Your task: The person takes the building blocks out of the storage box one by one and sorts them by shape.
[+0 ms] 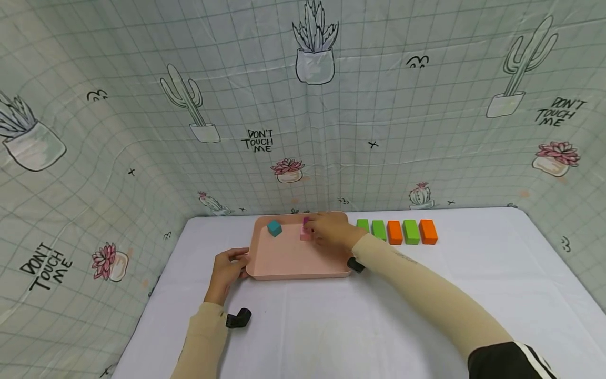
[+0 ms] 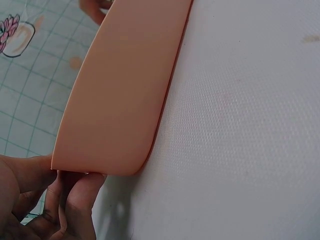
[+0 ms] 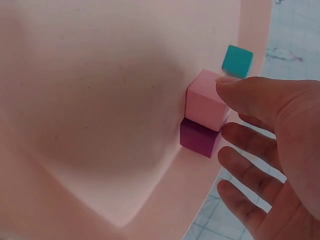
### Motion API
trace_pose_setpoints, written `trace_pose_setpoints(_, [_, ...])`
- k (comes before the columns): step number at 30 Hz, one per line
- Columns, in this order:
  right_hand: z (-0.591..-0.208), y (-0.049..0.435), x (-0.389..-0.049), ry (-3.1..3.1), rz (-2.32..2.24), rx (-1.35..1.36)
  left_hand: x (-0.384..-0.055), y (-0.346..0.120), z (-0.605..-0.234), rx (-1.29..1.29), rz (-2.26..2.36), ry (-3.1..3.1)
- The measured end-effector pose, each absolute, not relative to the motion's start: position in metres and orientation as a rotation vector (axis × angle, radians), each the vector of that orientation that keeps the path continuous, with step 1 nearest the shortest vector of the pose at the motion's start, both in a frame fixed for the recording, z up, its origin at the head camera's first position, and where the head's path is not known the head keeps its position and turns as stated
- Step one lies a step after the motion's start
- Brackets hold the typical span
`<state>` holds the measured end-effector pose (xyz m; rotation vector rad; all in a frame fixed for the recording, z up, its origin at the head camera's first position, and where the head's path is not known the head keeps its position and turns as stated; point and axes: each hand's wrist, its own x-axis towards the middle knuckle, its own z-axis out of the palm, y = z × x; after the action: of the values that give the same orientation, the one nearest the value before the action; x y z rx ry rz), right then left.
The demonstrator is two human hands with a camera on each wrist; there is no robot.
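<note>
Head view: left hand (image 1: pixel 227 271) pinches a smooth, round-cornered tray (image 1: pixel 284 266); right hand (image 1: pixel 331 229), loosely spread, touches a pink cube (image 1: pixel 305 237).

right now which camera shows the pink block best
Right wrist: the pink block is large there, only its right side partly behind the right hand. The head view shows it small and partly covered; the left wrist view doesn't show it.

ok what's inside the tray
The tray holds a teal block, a pink block and a purple block. In the head view, the right hand hides part of the tray floor.
</note>
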<state>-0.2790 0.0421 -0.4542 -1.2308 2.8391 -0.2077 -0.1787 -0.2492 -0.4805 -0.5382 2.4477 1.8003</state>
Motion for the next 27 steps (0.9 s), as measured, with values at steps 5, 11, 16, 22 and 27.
trace_pose_setpoints(5, [-0.4545,0.0402,-0.28,2.814,-0.224,-1.282,-0.178,-0.2482,-0.48,-0.534,1.796,2.451])
trace_pose_setpoints(11, [-0.4553,0.0376,-0.279,2.789,-0.236,-1.352,-0.1777,-0.2464,-0.4791,-0.56,1.78,2.454])
trace_pose_setpoints(16, [-0.4561,0.0382,-0.2783,2.745,-0.264,-1.388,-0.1776,-0.2463,-0.4801,-0.565,1.787,2.454])
trace_pose_setpoints(22, [-0.4557,0.0409,-0.2781,2.722,-0.263,-1.495,-0.1772,-0.2472,-0.4809,-0.533,1.812,2.45])
trace_pose_setpoints(27, [-0.455,0.0413,-0.2774,2.719,-0.277,-1.498,-0.1771,-0.2485,-0.4807,-0.524,1.792,2.47])
